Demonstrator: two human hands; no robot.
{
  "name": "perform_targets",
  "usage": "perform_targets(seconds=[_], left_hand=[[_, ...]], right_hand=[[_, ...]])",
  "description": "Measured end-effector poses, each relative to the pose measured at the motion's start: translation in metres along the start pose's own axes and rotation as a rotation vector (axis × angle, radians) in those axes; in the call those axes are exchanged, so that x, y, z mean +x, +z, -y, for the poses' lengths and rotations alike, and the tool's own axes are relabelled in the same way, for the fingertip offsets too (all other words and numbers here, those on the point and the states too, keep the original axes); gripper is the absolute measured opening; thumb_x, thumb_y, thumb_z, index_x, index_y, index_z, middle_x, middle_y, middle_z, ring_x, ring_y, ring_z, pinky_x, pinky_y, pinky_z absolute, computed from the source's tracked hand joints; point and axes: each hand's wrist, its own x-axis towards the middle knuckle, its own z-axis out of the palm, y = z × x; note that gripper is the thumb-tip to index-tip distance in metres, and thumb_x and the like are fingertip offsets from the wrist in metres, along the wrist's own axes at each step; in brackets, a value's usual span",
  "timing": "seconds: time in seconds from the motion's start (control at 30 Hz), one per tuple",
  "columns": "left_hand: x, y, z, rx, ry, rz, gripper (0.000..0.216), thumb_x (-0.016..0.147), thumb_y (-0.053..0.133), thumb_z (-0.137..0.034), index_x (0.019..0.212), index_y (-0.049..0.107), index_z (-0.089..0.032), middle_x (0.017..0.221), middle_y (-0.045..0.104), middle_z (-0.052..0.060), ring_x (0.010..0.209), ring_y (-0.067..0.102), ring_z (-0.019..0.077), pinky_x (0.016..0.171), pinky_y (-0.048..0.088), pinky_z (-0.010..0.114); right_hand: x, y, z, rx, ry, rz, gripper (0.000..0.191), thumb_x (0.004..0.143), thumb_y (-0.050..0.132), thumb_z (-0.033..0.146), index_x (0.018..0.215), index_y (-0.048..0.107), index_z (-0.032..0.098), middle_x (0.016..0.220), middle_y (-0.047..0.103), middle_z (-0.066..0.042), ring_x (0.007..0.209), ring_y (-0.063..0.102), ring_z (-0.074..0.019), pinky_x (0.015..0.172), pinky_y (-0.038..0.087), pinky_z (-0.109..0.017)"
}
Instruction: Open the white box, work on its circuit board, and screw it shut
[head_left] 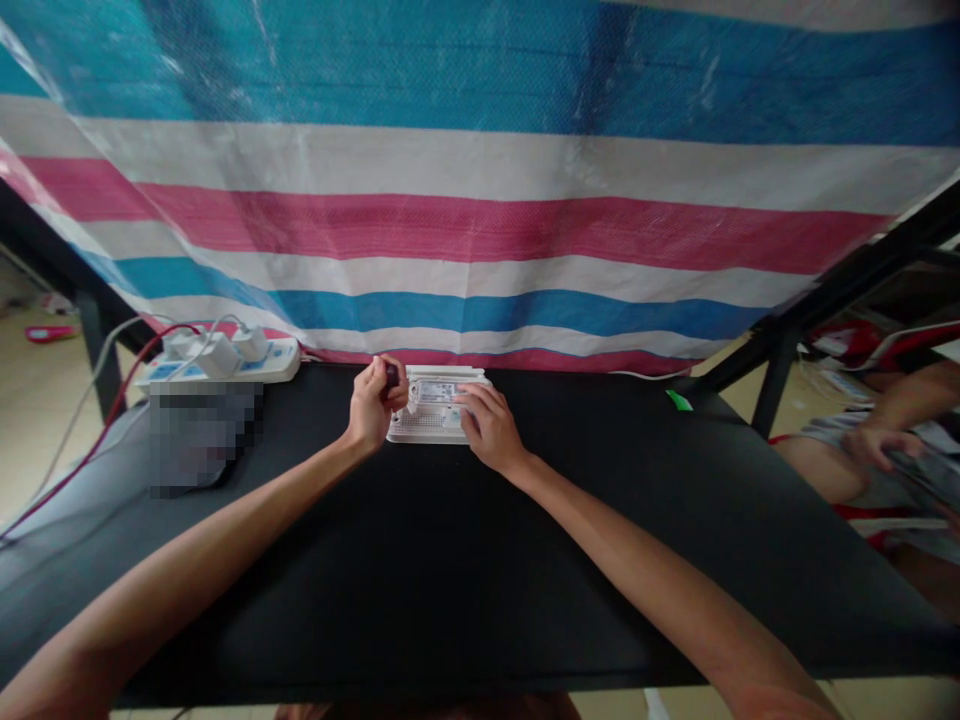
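A white plastic device (429, 423), like a router turned face down, lies near the back edge of the black table. Its upper side has a printed label and vent slots. My left hand (370, 400) is closed around the dark red handle of what looks like a screwdriver (391, 377), held roughly upright over the device's left end; its shaft and tip are hard to make out. Over the right end lies my right hand (491, 428), its fingers curved on the label side and gripping the device, hiding that end.
A white power strip (281, 362) with several plugs and cables sits at the back left, beside a blurred-out item (202, 440). At the right lies a small green wrapper (679, 400). A striped sheet (465, 230) hangs behind. Another person's hand (885, 445) is beyond the right edge.
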Motion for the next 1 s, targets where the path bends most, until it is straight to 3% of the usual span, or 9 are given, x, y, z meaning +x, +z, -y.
perform_targets(seconds=[0.13,0.3,0.5,0.63,0.73,0.87,1.0], left_hand=[[-0.0046,0.0001,0.0030,-0.011,0.112,-0.053,0.037,0.080,0.075,-0.050,0.082,0.054,-0.019,0.054,0.036,-0.008,0.042,0.028,0.0046,0.041,0.022,0.014],[-0.0023,-0.0009,0.0001,0.093,0.113,-0.108,0.044,0.081,0.072,-0.055,0.072,0.058,-0.014,0.056,0.048,-0.002,0.045,0.041,0.0072,0.042,0.031,0.018],[0.0004,-0.0063,0.0018,-0.058,-0.019,0.012,0.044,0.081,0.072,-0.056,0.074,0.054,-0.016,0.053,0.032,-0.008,0.043,0.026,0.0036,0.041,0.021,0.014],[-0.0048,-0.0047,0.0057,-0.050,0.065,-0.002,0.036,0.083,0.072,-0.050,0.086,0.051,-0.022,0.054,0.033,-0.009,0.042,0.026,0.0049,0.041,0.020,0.014],[-0.0066,-0.0019,0.0063,-0.003,0.095,-0.050,0.038,0.082,0.073,-0.051,0.085,0.051,-0.021,0.054,0.037,-0.008,0.043,0.029,0.0053,0.041,0.021,0.014],[-0.0057,-0.0008,0.0057,0.054,0.005,-0.107,0.047,0.081,0.070,-0.059,0.073,0.052,-0.016,0.053,0.040,-0.005,0.044,0.033,0.0055,0.041,0.025,0.017],[-0.0052,-0.0014,0.0053,-0.007,0.007,-0.044,0.048,0.080,0.069,-0.062,0.075,0.051,-0.017,0.053,0.032,-0.008,0.043,0.025,0.0047,0.041,0.020,0.016]], right_hand=[[0.0001,0.0006,-0.0003,0.007,-0.004,-0.001,0.025,0.093,0.045,0.019,0.106,0.066,0.018,0.118,0.067,-0.013,0.117,0.058,-0.0265,0.101,0.047,-0.047],[0.0007,-0.0002,0.0002,0.006,0.002,0.002,0.025,0.094,0.045,0.020,0.106,0.067,0.020,0.118,0.067,-0.012,0.117,0.058,-0.0265,0.102,0.047,-0.048],[0.0006,-0.0002,0.0002,-0.002,-0.013,-0.010,0.024,0.094,0.046,0.019,0.106,0.066,0.018,0.118,0.067,-0.014,0.117,0.059,-0.0267,0.102,0.047,-0.047],[0.0005,-0.0002,0.0002,0.002,-0.011,-0.007,0.024,0.094,0.046,0.019,0.106,0.066,0.019,0.118,0.067,-0.013,0.116,0.059,-0.0265,0.102,0.047,-0.047],[0.0003,-0.0001,0.0001,0.006,-0.012,-0.007,0.023,0.094,0.046,0.018,0.106,0.066,0.018,0.118,0.067,-0.013,0.117,0.059,-0.0267,0.102,0.047,-0.047],[0.0003,-0.0001,0.0002,0.007,-0.014,-0.012,0.023,0.094,0.046,0.018,0.106,0.066,0.019,0.118,0.067,-0.013,0.117,0.058,-0.0265,0.102,0.047,-0.047],[0.0004,-0.0002,0.0002,0.004,-0.016,-0.011,0.024,0.094,0.046,0.019,0.106,0.066,0.018,0.117,0.067,-0.013,0.116,0.059,-0.0264,0.101,0.048,-0.047]])
